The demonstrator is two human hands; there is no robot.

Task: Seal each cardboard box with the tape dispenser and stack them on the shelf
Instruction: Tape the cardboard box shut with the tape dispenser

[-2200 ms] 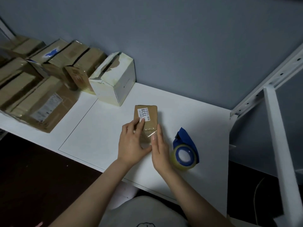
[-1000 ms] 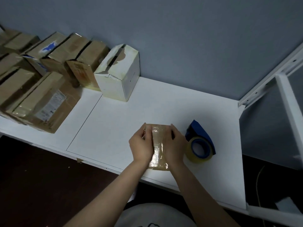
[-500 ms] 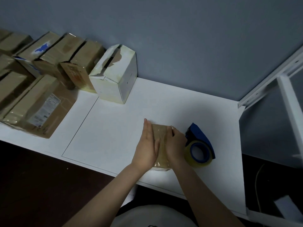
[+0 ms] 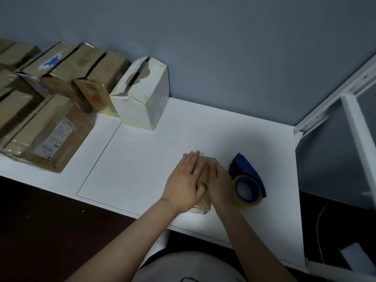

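The small brown cardboard box (image 4: pixel 204 171), glossy with clear tape, lies close to the near edge of the white table (image 4: pixel 138 159), mostly covered. The left hand (image 4: pixel 186 185) presses flat on it, fingers straight; the right hand (image 4: pixel 219 181) covers its right side, grasp unclear. The blue tape dispenser (image 4: pixel 247 185) sits just right. A white box (image 4: pixel 142 96) and brown boxes (image 4: pixel 50 131) stand far left.

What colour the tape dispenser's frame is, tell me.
The tape dispenser is blue, its roll yellowish; best in the head view.
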